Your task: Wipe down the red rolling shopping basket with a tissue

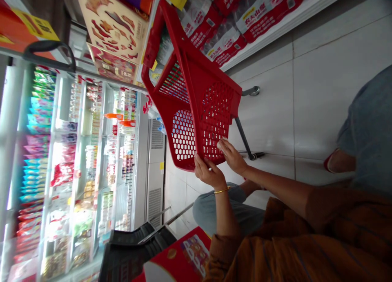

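Grip of the left hand (210, 171) is closed, fingers curled over the lower corner of a red plastic shopping basket (216, 110), with a thin gold bangle (221, 190) on that wrist. The right hand (233, 156) sits just beside it, its fingers spread across the basket's honeycomb mesh wall near the same edge; whether they close on the plastic, I cannot tell. Both forearms reach out from orange striped sleeves (294, 241), the right arm held out further and the left bent up from below.

The basket is held in front of the person, above a metal cart frame (244, 137) with a caster (252, 90) on white floor tiles (330, 81). Its looped handle (156, 39) points toward the shelves.

Beyond it stand shrink-wrapped water packs (254, 16) on a low shelf, their red-and-white labels reading 农夫山泉 (Nongfu Spring), with square QR-style codes printed on them. Yellow shelf tags (36, 24) show, but their print is too blurred to read. Other side: a lit refrigerated case (92, 151) crowded with small packaged goods, and orange tags (122, 120) on its shelf edges. A red printed box (180, 255) lies near a black basket (131, 249) by the left sleeve; its wording cannot be read.
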Available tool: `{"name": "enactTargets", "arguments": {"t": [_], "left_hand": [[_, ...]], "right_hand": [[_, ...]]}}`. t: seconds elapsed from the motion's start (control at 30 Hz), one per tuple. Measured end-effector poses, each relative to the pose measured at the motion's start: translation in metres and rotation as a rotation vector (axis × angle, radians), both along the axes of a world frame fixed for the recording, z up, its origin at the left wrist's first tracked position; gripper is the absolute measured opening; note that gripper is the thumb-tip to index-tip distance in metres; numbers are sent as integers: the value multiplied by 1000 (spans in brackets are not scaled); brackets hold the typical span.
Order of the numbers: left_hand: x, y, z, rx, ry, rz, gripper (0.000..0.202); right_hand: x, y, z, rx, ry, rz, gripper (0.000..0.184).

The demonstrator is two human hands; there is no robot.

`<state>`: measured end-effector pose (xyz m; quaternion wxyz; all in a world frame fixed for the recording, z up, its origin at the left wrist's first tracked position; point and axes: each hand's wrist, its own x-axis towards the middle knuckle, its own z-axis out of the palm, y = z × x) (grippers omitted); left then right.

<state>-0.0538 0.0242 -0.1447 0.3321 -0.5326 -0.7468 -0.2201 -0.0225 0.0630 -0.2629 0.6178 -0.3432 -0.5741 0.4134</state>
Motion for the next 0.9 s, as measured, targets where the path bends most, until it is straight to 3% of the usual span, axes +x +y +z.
{"name": "enactTargets", "arguments": {"t": [0.2,0.33,0.5,0.73,0.9], "left_hand": [[1,1,0,0,-21,6,41],[2,0,1,-12,-38,-2,41],[0,-2,-1,-5,-31,-11,41],[0,-4,0,-38,-36,2,41],[2,-5,14,-99,6,-45,41]], "right_hand": [[3,17,57,212,21,75,53],[6,23,67,330,-3,92,50],[8,24,48,394,-74,69,55],[8,16,10,231,-135,32,56],[13,15,-9,170,-131,29,53]]}}
